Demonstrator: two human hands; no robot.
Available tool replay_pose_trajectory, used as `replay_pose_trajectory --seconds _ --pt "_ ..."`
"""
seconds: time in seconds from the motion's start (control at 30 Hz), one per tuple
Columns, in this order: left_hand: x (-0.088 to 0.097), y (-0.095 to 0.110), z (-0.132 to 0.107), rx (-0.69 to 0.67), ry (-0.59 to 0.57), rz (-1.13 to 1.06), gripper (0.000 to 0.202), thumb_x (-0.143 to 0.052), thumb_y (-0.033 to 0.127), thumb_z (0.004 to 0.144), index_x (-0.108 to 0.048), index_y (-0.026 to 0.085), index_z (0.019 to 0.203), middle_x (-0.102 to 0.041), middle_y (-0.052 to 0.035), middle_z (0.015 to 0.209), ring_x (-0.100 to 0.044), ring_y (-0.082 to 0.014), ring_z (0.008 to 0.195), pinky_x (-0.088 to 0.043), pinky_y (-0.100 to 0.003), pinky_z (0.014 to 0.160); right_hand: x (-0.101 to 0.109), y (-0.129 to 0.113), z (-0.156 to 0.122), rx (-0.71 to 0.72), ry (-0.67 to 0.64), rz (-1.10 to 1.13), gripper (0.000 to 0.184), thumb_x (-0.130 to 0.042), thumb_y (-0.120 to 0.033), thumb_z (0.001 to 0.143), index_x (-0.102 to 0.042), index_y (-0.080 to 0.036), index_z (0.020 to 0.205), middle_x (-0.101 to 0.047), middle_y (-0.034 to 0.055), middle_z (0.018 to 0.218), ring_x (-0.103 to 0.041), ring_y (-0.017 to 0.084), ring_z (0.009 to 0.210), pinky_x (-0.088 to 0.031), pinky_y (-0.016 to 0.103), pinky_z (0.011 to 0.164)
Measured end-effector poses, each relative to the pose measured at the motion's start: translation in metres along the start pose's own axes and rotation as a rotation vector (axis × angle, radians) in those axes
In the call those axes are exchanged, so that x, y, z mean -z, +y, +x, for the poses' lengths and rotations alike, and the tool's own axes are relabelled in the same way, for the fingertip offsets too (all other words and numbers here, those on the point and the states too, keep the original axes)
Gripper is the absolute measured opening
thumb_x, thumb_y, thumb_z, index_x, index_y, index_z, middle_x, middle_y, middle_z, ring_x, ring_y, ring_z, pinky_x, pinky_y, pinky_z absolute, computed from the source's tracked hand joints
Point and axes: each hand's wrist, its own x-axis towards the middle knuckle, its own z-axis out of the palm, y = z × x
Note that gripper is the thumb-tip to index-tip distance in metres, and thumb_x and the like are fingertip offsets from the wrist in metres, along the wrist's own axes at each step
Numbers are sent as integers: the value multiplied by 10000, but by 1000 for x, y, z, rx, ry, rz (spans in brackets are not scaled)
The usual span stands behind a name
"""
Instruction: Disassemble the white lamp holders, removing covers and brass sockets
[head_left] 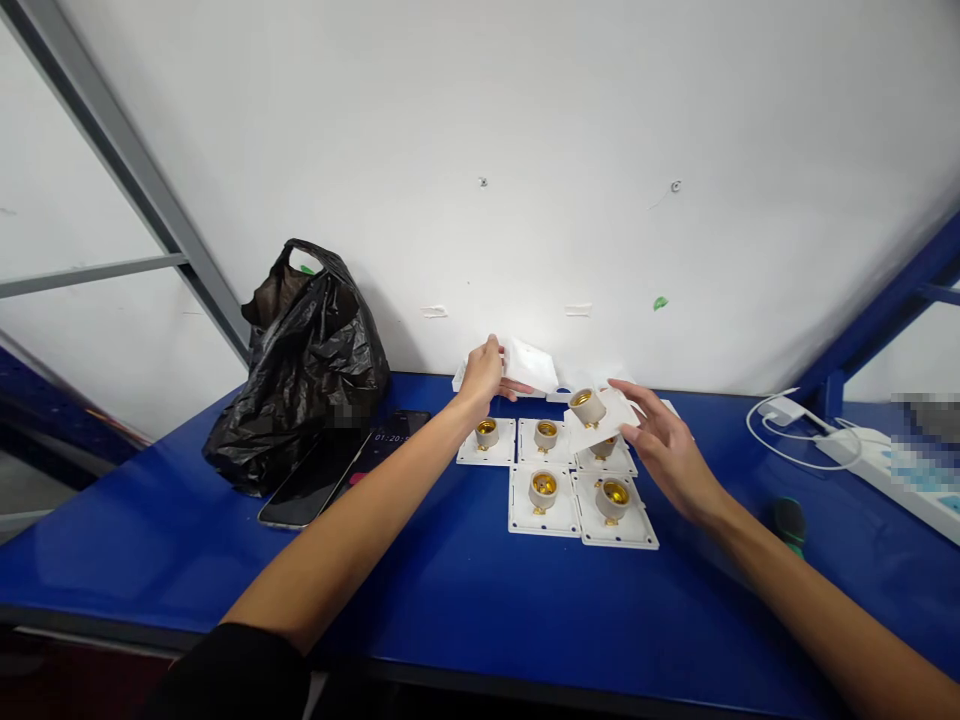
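Several white square lamp-holder plates (543, 500) with brass sockets lie in two rows on the blue table (465, 600). My right hand (667, 450) holds one more lamp holder (596, 412) tilted above the back row, fingers on its right edge. At the back of the table, by the wall, my left hand (481, 372) pinches a flat white plate (531, 365). More white plates lie behind it against the wall.
A black plastic bag (304, 365) sits at the back left. Two phones (341, 475) lie beside it. At the right are a white power strip (892, 465) with a charger and cable (780, 415), and a dark green object (789, 522).
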Motion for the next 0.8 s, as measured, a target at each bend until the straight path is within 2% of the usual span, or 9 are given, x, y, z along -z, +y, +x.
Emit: replay_pose_trajectory --seconds 0.13,0.27,0.37,0.43,0.5,0.57,0.63,0.7,0.8 --pt "-8 -7 9 -51 81 188 387 -597 439 1052 -595 157 1318 -667 -102 1209 -700 -208 941 -617 -382 790 2 -1 1 -2 18 2 531 -712 -455 892 -560 -331 1385 -605 74 1491 -495 336 1447 -514 486 1096" --pt "-10 -15 -3 -227 117 420 358 -637 341 1022 -528 169 1317 -552 -133 1335 -661 -214 1010 -557 -410 918 0 -1 0 21 63 10 531 -731 -463 873 -595 -327 1368 -600 68 1501 -487 335 1450 -516 477 1089" --pt "-9 -17 -22 -410 33 584 253 -642 309 1011 -537 213 1221 -529 -87 1302 -639 -174 937 -508 -370 950 -2 -2 0 16 94 25 523 -754 -454 860 -613 -321 1346 -608 74 1488 -542 330 1391 -539 454 1050" --pt "-7 -17 -34 -511 -74 680 179 -627 354 1021 -564 233 1137 -555 -41 1220 -616 -148 820 -510 -350 889 -3 -2 1 8 127 20 525 -757 -465 857 -613 -320 1340 -619 74 1467 -586 319 1335 -559 435 1013" --pt "-4 -16 -43 -589 -172 766 220 -638 430 1013 -579 242 1111 -571 -19 1168 -596 -147 768 -512 -343 827 -3 -1 2 2 173 17 526 -760 -478 851 -613 -324 1332 -629 68 1443 -627 303 1274 -568 419 992" --pt "-1 -16 -46 -650 -246 848 312 -714 482 955 -593 242 1115 -583 -22 1154 -611 -183 839 -514 -349 816 -2 -1 3 -4 215 27 517 -764 -480 847 -618 -329 1320 -645 59 1407 -652 282 1229 -561 407 1002" --pt "1 -18 -45 -696 -297 925 360 -796 462 889 -614 225 1090 -598 -37 1141 -617 -239 980 -516 -366 856 -1 0 3 -2 243 35 502 -759 -477 852 -621 -330 1312 -665 51 1360 -657 269 1219 -548 402 1026" --pt "1 -20 -41 -722 -316 992 274 -798 367 895 -635 198 1038 -617 -57 1114 -600 -277 1089 -515 -386 909 -1 -1 4 6 255 34 494 -750 -477 857 -621 -329 1311 -678 48 1325 -654 264 1221 -543 401 1035" --pt "-1 -23 -33 -716 -299 1066 45 -678 204 966 -654 167 958 -651 -75 1041 -621 -268 1077 -527 -399 927 0 -3 5 15 267 25 499 -747 -484 851 -619 -326 1307 -683 53 1308 -653 266 1212 -549 404 1025"
